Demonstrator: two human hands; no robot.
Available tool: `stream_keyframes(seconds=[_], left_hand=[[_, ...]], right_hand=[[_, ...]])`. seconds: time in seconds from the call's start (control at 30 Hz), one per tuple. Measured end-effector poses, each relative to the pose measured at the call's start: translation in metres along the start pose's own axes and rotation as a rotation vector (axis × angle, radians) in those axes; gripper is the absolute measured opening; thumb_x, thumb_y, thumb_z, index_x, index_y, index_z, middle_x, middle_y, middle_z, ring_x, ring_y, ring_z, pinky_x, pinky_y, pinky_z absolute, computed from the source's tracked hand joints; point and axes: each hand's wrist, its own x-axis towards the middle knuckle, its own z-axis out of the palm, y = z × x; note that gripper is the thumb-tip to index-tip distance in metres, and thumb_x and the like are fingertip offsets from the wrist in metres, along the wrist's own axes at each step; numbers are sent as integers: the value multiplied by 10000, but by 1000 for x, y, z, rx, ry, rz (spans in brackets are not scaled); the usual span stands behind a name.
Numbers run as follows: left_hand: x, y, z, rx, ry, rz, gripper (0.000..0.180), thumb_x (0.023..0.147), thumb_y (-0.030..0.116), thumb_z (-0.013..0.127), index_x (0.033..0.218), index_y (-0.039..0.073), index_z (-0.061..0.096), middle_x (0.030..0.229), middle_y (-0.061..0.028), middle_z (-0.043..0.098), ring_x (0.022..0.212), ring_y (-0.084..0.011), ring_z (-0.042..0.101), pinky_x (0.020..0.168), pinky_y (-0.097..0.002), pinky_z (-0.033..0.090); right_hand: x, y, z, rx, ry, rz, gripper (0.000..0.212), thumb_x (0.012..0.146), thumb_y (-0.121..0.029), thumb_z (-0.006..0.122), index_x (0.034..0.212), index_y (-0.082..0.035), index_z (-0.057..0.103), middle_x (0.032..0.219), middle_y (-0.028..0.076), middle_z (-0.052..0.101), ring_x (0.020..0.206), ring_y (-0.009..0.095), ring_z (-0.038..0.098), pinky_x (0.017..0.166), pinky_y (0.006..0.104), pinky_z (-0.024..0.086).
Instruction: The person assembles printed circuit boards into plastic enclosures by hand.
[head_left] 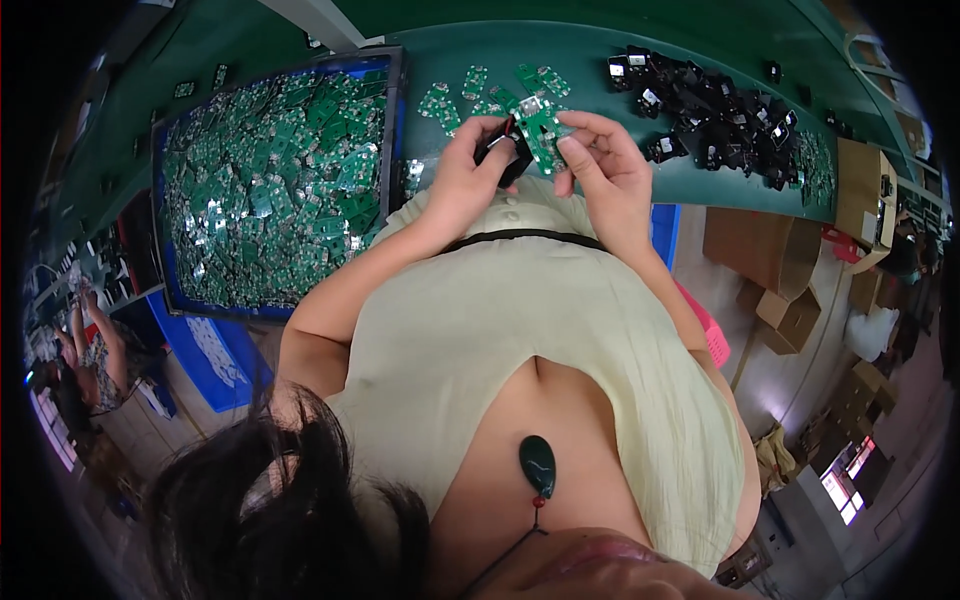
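At the near edge of the green table, my left hand (470,170) is closed around a small black plastic housing (513,160); a bit of red shows at its upper end. Between the fingers and thumb of my right hand (608,175) is a green circuit board (543,140), with a silvery metal part at its top end. The board lies right beside the housing, and I cannot tell whether the two are joined. Just beyond my hands, several loose circuit boards (475,82) are scattered on the tabletop.
A dark-rimmed blue tray (397,130) heaped with green circuit boards stands at the left. To the right lies a pile of black housings (715,110), with more boards (815,165) beyond it. Cardboard boxes (765,250) stand at the right. Another person (105,350) sits far left.
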Motion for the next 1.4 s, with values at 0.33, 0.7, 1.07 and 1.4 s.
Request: stream_keyframes(seconds=[0.33, 0.7, 1.07, 1.4], left_hand=[[1, -3, -6, 538, 131, 506, 234, 835, 16, 503, 1067, 21, 477, 976, -76, 528, 855, -144, 526, 718, -254, 442], [1, 1, -5, 511, 217, 547, 237, 767, 3, 528, 999, 52, 511, 929, -127, 502, 847, -288, 522, 738, -337, 425], [-2, 0, -1, 300, 119, 416, 218, 805, 15, 520, 1020, 42, 489, 869, -74, 553, 758, -160, 537, 660, -273, 434], [3, 3, -8, -67, 74, 120, 175, 874, 59, 450, 1041, 10, 458, 893, -70, 548, 735, -114, 549, 533, -237, 474]], right_hand=[[11, -7, -2, 394, -68, 362, 189, 879, -98, 495, 1037, 5, 509, 702, -1, 477, 524, 66, 368, 489, 197, 304], [6, -14, -1, 351, -185, 335, 252, 853, -82, 537, 1086, 1, 493, 753, 13, 506, 549, 75, 425, 491, 204, 328], [3, -4, 12, 72, -244, 159, 137, 841, -55, 545, 967, -8, 519, 744, 20, 535, 540, 48, 453, 466, 180, 351], [-1, -14, -1, 32, -91, -31, 233, 823, 12, 533, 1039, -22, 452, 824, 44, 538, 567, 83, 507, 478, 198, 422]])
